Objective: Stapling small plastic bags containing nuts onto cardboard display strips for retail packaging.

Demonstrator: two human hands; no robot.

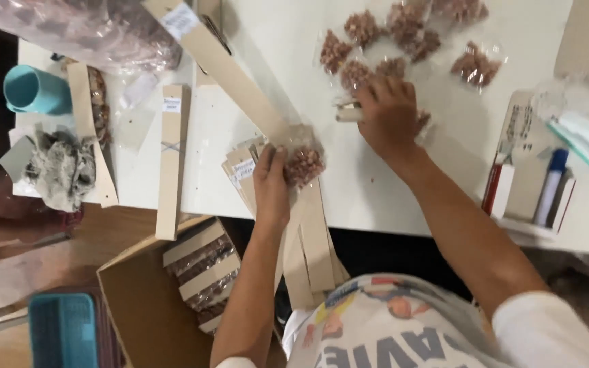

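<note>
Left hand (270, 180) grips one clear pouch of brown pellets (303, 163) over cardboard strips (311, 238). Right hand (390, 112) closes on a small tube (348, 113) beside about eight more pouches (403, 41).

White printed T-shirt (colourful graphics, blue lettering); short sleeves, bare forearms

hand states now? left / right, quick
Left hand: closed on a small clear bag of brown pellets, over the cardboard strips.
Right hand: closed around a pale tube-like item on the white table.
</note>
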